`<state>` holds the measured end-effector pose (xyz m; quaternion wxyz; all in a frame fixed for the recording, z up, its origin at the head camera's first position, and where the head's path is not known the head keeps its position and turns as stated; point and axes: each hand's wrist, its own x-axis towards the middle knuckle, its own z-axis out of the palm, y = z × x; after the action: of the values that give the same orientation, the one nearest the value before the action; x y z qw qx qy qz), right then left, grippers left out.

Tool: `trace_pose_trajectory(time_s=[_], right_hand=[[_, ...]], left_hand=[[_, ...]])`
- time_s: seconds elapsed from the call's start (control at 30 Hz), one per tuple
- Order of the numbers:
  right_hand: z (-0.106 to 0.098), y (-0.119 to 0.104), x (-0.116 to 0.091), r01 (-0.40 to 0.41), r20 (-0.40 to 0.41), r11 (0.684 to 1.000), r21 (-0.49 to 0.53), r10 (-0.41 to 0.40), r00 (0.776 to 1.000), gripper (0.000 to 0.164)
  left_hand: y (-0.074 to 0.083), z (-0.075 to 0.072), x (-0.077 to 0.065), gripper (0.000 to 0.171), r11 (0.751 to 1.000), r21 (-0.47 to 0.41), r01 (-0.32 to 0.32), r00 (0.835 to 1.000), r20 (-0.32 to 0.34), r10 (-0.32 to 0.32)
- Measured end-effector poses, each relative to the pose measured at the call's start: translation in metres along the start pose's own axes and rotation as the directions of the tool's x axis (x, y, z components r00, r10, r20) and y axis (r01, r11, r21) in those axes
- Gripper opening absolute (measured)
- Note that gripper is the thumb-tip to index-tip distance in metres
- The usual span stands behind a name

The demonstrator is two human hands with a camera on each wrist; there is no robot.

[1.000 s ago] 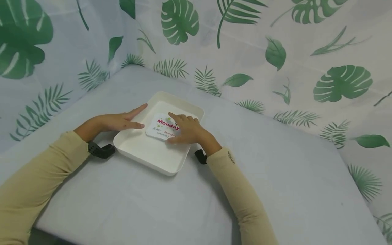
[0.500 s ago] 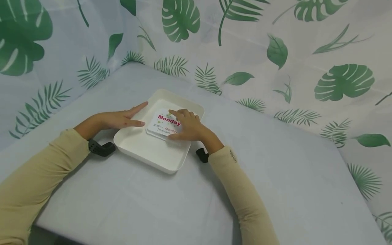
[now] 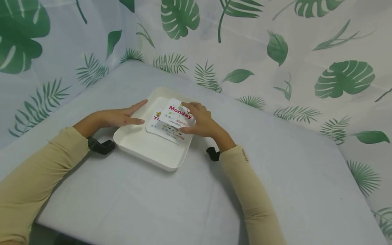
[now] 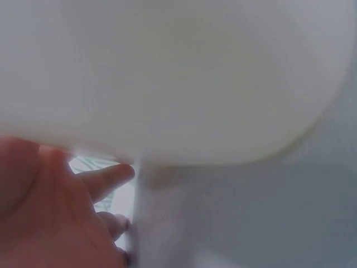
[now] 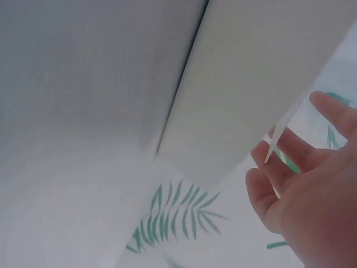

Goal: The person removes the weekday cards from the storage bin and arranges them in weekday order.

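My right hand [image 3: 202, 120] grips a white card printed "Monday" [image 3: 176, 114] at its right side, thumb at the near edge. The card is lifted, and its thin edge shows between the fingers in the right wrist view. Under it, in a shallow white tray [image 3: 147, 149], lie more printed cards; one reads "Tuesday" [image 3: 174, 135] and red letters peek out at the left. How many cards lie there cannot be told. My left hand [image 3: 119, 117] rests along the tray's left rim, fingers straight and spread. Left wrist view: the outer tray wall [image 4: 167, 84] fills the upper part.
The tray stands on a table with a pale cloth [image 3: 147, 204]. Leaf-patterned curtains [image 3: 239, 41] hang behind the table and on its left side. Black wrist devices [image 3: 102, 147] sit below both wrists, close to the tray.
My right hand has raised the Monday card and moved it right and away from me, uncovering the cards beneath. The left hand has stayed on the tray rim.
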<state>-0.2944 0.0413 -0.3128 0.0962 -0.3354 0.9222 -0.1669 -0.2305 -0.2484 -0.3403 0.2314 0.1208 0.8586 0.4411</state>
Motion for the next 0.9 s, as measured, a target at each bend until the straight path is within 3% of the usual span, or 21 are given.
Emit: trace_pose_trajectory(time_s=[0.27, 0.47, 0.9], right_hand=[[-0.015, 0.025, -0.019, 0.006, -0.034, 0.995, 0.103, -0.003, 0.999, 0.082], [-0.017, 0.048, -0.036, -0.037, 0.007, 0.992, 0.117, 0.037, 0.999, 0.082], [-0.030, 0.086, -0.064, -0.098, -0.011, 0.989, 0.113, 0.100, 0.995, 0.088]], left_hand=[[0.006, 0.002, 0.002, 0.083, 1.000, -0.010, 0.009, 1.000, 0.013, -0.009], [0.006, 0.003, 0.002, 0.084, 1.000, -0.008, 0.013, 1.000, 0.021, -0.013], [0.005, 0.000, 0.000, 0.085, 1.000, -0.010, -0.004, 1.000, 0.016, 0.004]])
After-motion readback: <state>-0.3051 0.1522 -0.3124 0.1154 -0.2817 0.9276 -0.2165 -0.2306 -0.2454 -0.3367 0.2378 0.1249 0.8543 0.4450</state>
